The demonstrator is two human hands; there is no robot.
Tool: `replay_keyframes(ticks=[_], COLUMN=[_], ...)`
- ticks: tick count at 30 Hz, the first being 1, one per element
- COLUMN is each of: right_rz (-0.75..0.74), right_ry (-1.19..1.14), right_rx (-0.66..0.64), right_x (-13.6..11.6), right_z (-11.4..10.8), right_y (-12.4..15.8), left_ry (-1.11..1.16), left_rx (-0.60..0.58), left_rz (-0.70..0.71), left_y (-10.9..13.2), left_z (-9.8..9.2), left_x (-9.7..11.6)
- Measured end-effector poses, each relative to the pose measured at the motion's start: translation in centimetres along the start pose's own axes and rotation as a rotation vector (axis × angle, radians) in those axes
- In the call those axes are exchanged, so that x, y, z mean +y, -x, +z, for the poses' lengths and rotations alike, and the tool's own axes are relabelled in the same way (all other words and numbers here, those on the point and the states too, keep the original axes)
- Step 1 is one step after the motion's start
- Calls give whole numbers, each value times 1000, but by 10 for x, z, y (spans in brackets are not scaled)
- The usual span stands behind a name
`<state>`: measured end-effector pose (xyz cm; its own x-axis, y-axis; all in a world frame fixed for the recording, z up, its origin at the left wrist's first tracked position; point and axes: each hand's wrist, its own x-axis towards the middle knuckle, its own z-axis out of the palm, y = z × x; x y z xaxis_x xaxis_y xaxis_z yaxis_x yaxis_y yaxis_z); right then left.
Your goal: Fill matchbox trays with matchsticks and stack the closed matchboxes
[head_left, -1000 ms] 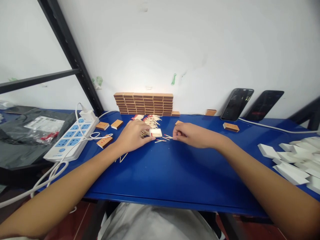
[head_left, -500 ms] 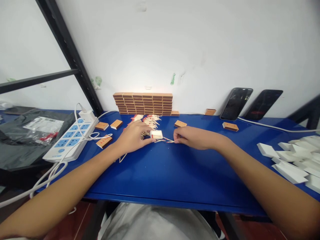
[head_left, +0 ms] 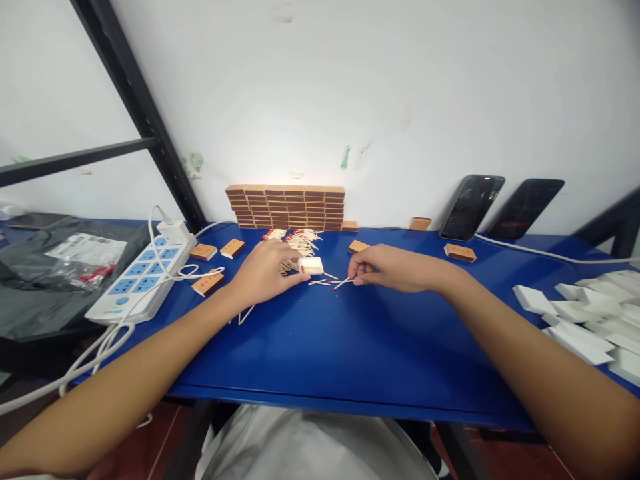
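White wall (head_left: 320, 87) backs a blue tabletop (head_left: 310, 353), and a black metal upright (head_left: 135, 100) slants down at its back left. Along the back edge, left of the middle, stands a brick-like stack of orange-brown cardboard matchboxes (head_left: 287, 207), with a heap of red-tipped wooden matches (head_left: 303, 241) just before it.

Two dark phones (head_left: 471, 208) (head_left: 527, 208) lean against the wall near the back right corner. White folded trays (head_left: 583, 343) pile up along the right edge. Toward the left edge, a white power strip with blue sockets (head_left: 133, 280), looping white cables (head_left: 107, 343) and a dark grey plastic bag (head_left: 30, 287) crowd the left forearm's side; three orange matchboxes (head_left: 208, 283) lie between strip and hand. Another orange matchbox (head_left: 358, 247) sits just behind the right hand (head_left: 390, 268).

The left hand (head_left: 267, 270) grasps a small white matchbox tray (head_left: 313, 266) with matches inside, near the middle of the tabletop. Right thumb and fingers close at the tail of loose matchsticks (head_left: 343, 283); whether they grip one, I cannot tell.

Room for moving lies between the forearms, from the hands to the front edge.
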<state>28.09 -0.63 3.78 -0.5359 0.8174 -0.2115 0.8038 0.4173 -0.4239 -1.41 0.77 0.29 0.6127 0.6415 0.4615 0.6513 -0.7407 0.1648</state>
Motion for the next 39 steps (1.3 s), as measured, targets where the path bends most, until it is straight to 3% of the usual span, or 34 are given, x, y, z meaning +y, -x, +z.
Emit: replay_keyframes(ticks=[5, 9, 13, 21, 25, 32, 39], right_rz=[17, -109, -157, -23, -57, -183, -226], right_ry=[141, 91, 61, 69, 27, -22, -20], right_rx=[84, 127, 106, 8, -21, 362, 534], right_x=[8, 0, -9, -13, -19, -29, -35], right_z=[-1, 1, 9, 16, 13, 30, 43], right_y=[-1, -3, -8, -6, 1, -12, -19], left_ry=[1, 6, 19, 22, 40, 111, 106], left_rx=[-1, 0, 2, -4, 4, 24, 51], left_rz=[-13, -7, -4, -4, 12, 116, 103], left_y=[0, 0, -1, -1, 0, 1, 0], left_z=[0, 1, 1, 0, 2, 1, -1], left_x=[0, -1, -1, 0, 0, 9, 12])
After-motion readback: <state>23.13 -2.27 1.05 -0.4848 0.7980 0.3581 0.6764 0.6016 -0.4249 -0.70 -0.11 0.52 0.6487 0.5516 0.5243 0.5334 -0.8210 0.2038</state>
